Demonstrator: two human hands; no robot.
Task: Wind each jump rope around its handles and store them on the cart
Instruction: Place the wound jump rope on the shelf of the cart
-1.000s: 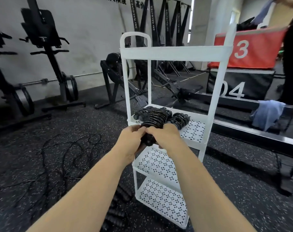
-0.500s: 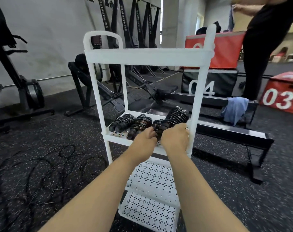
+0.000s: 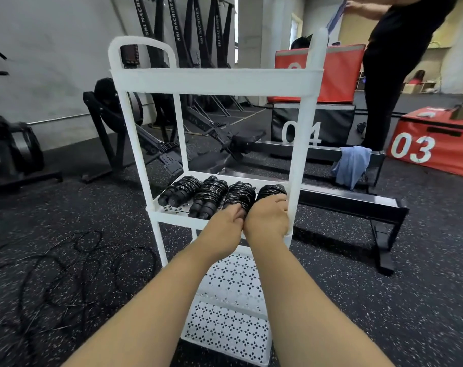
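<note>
A white three-tier cart [image 3: 214,80] stands in front of me. On its middle shelf [image 3: 172,215] lie several black jump ropes wound around their handles, side by side. My right hand [image 3: 267,221] grips the rightmost wound jump rope [image 3: 271,190], which lies on the shelf by the right post. Pressed against the right hand, my left hand [image 3: 223,225] holds the near end of the same bundle, next to the neighbouring wound rope [image 3: 238,194]. Both hands hide the bundle's handle ends. Loose black ropes [image 3: 66,274] lie tangled on the floor at the left.
The cart's two lower shelves [image 3: 230,282] show perforated white bottoms. A black bench [image 3: 344,200] with a blue cloth [image 3: 352,165] runs behind the cart. Red and black numbered boxes [image 3: 434,147] and a standing person [image 3: 392,70] are at the right; rowing machines [image 3: 114,123] at the left.
Both hands carried the wound rope from in front of the cart to the right and down onto the middle shelf beside the other bundles. The view swung to the right.
</note>
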